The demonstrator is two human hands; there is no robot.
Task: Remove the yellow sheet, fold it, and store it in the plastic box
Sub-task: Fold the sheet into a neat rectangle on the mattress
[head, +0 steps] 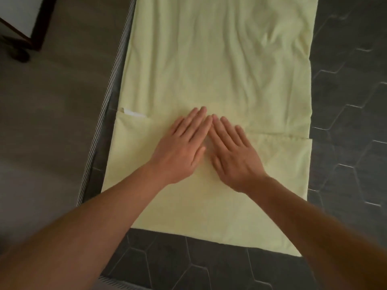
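The pale yellow sheet lies as a long folded strip on a dark mattress with a hexagon pattern. Its near end is folded over, with the folded edge running across the strip beside my fingers. My left hand and my right hand press flat on the folded part, palms down, fingers straight, fingertips almost touching in the middle. A small white tag shows at the sheet's left edge. The plastic box is not in view.
The mattress's striped piped edge runs along the left of the sheet. Beyond it is a grey-brown floor. A dark-framed piece of furniture stands at the top left corner.
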